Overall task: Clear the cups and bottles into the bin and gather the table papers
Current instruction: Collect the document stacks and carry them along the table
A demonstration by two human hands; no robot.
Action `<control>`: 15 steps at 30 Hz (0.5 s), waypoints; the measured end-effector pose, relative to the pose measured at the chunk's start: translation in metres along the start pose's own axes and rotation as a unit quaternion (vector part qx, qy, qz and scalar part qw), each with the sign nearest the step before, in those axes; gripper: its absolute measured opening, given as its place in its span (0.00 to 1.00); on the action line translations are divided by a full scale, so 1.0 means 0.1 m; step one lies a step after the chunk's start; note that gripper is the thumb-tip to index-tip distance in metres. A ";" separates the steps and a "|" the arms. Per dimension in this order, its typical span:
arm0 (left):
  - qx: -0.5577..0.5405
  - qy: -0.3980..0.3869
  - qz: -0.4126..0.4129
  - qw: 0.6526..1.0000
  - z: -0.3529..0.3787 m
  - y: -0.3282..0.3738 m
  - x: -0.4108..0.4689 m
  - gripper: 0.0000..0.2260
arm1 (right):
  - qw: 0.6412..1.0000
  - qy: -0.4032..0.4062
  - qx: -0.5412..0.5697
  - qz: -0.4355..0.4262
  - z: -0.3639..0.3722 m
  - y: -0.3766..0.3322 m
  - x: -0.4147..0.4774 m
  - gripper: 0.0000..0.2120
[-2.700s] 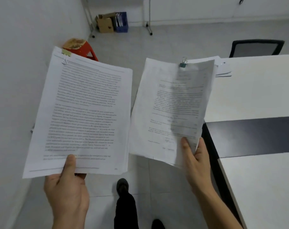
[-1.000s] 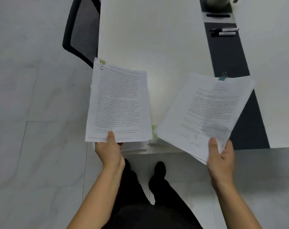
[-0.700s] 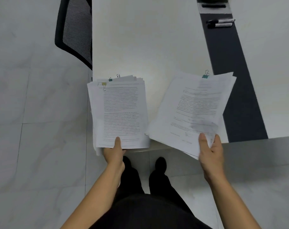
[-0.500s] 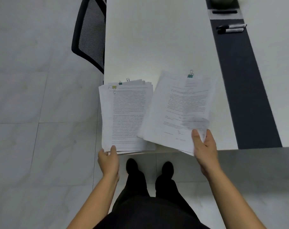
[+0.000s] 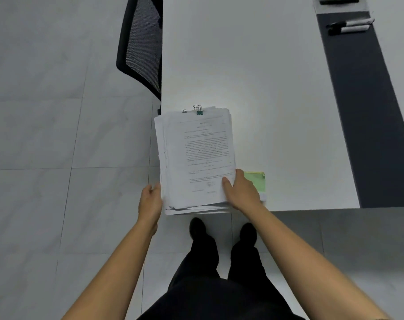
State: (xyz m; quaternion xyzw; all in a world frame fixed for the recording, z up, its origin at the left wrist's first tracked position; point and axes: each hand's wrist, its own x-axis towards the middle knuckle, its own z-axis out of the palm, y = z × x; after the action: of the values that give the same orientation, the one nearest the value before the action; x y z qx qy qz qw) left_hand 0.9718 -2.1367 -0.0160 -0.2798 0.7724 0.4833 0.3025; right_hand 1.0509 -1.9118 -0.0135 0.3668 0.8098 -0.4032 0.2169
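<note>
Head view, looking straight down past your arms. The stack of papers lies on the near left corner of the white table, long side running away from you; its left margin and near end hang a little past the table's edges. The sheets are unevenly squared, with several edges showing along the left and near sides. A green binder clip sits on the far edge of the stack, a smaller clip just left of it. Your left hand is off the table, over the floor, fingers together and nearly straight, pressed against the stack's left edge near its near corner. Your right hand holds the near right corner: thumb flat on the top printed sheet, the other fingers wrapped over the right edge, so the corner is pinched. Just right of that hand, a pale green pad lies on the table, partly covered by your hand. A black mesh chair stands against the table's left side, beyond the stack. A dark strip runs along the table at right, with two markers lying on it at the far end. Your black shoes stand on grey tiled floor just short of the table's near edge.
</note>
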 end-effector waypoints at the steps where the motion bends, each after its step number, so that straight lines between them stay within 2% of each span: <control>1: 0.007 -0.006 0.008 1.000 0.02 0.04 0.05 0.28 | 0.999 -0.002 -0.047 -0.004 -0.01 0.00 0.00 0.25; 4: 0.023 -0.013 0.032 0.999 0.09 0.21 0.19 0.29 | 0.988 0.011 -0.157 -0.005 -0.12 -0.04 0.02 0.26; 6: 0.036 -0.016 0.044 0.998 0.13 0.36 0.34 0.31 | 0.984 0.040 -0.171 -0.002 -0.22 -0.10 0.09 0.26; 12: 0.033 -0.024 0.057 0.998 0.30 0.80 0.75 0.33 | 0.998 0.056 -0.025 -0.023 -0.32 -0.39 0.62 0.32; 15: 0.014 -0.060 0.048 0.997 0.40 0.96 0.87 0.33 | 0.997 0.050 -0.032 -0.046 -0.12 -0.54 0.76 0.34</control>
State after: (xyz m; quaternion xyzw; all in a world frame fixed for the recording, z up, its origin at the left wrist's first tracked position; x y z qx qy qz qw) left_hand 0.8524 -2.0761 -0.0391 -0.2089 0.7720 0.5025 0.3283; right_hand 0.9602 -1.8924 -0.0291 0.3420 0.8483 -0.3674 0.1689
